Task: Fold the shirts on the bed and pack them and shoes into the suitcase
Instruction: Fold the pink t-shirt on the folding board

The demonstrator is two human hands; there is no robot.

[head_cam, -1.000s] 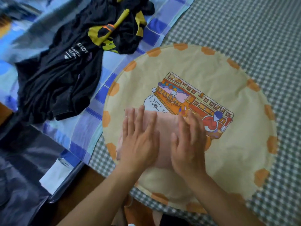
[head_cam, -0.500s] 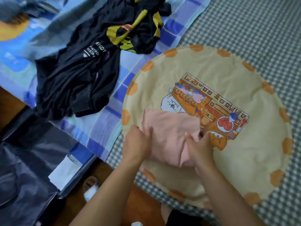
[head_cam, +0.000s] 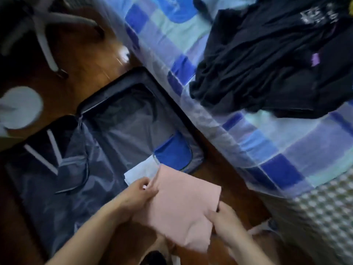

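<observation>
A folded, flat pink cotton shirt (head_cam: 179,209) hangs above the dark wooden floor (head_cam: 80,54), held between both hands; its long axis runs from about eleven o'clock to five o'clock, with the far corner pointing toward the open suitcase at eleven o'clock; the left hand (head_cam: 139,194) pinches the shirt's left edge, thumb on top and fingers curled underneath; the right hand (head_cam: 223,220) grips the right edge near the lower corner, fingers wrapped under the cloth; the open black fabric-lined suitcase (head_cam: 107,134) lies flat on the floor at ten o'clock of the shirt, its near corner just under the shirt's tip; inside it, a folded blue garment (head_cam: 172,153) sits in the corner closest to the bed, with a white folded piece (head_cam: 141,172) just beside it, partly covered by the shirt; the bed with a blue-checked quilt (head_cam: 267,146) fills the one-to-three o'clock side; a heap of unfolded black shirts (head_cam: 267,60) lies on it at one o'clock, well apart from the hands; the picture is blurred.
</observation>
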